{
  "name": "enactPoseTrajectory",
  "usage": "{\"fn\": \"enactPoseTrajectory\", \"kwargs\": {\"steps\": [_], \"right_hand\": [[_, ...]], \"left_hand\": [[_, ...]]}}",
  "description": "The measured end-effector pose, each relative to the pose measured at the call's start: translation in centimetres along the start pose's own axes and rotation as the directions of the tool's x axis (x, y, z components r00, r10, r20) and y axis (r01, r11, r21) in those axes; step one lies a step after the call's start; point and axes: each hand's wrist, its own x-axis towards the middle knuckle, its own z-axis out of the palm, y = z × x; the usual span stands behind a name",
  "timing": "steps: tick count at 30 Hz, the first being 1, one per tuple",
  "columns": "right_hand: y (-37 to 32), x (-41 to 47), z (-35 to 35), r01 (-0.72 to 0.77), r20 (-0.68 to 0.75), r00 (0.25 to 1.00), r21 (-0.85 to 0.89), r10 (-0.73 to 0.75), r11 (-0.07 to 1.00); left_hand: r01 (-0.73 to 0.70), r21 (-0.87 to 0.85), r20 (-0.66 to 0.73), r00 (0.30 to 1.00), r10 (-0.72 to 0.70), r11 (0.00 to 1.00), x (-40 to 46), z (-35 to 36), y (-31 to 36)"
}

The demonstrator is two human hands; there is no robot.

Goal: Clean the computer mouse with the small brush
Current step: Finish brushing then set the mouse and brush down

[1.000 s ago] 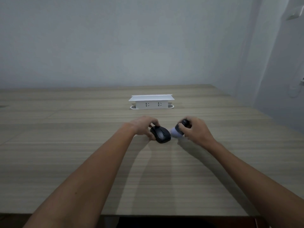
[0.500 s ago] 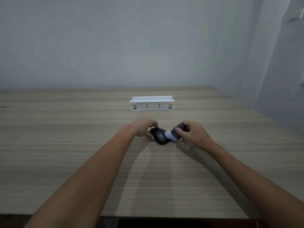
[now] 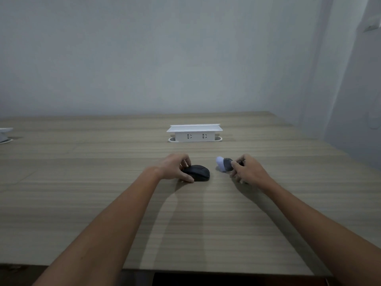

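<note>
**Brush held clear of the mouse**

The computer mouse [image 3: 196,172] lay on the tabletop [image 3: 82,182], in front of the white socket box [image 3: 194,133], and was steadied by the left hand [image 3: 175,167], fingers closed around its left side. Right of the mouse, not touching it, the small brush [image 3: 223,163] was pinched in the right hand [image 3: 246,171]. Brushing was judged unfinished.

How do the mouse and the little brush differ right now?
The mouse is all black; the brush has a pale bristle head on a dark body. The mouse lies flat on the table under the left hand; the brush is held up, apart from the mouse, in the right hand. Both are small and each is gripped by one hand.
</note>
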Motion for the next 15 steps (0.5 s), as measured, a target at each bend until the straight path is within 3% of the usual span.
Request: {"fn": "enactPoseTrajectory", "kwargs": {"steps": [8,15], "right_hand": [[0.8,1.0,0.3,-0.049,-0.11,0.993,-0.118,0.036,0.992],[0.7,0.6,0.1,-0.104,-0.023,0.995,-0.216,0.102,0.971]], "left_hand": [[0.088,0.092,-0.18,0.981,-0.071,0.992,-1.3,1.3,-0.6],[0.138,0.073,-0.293,0.95,-0.111,0.988,-1.6,3.2,0.7]]}}
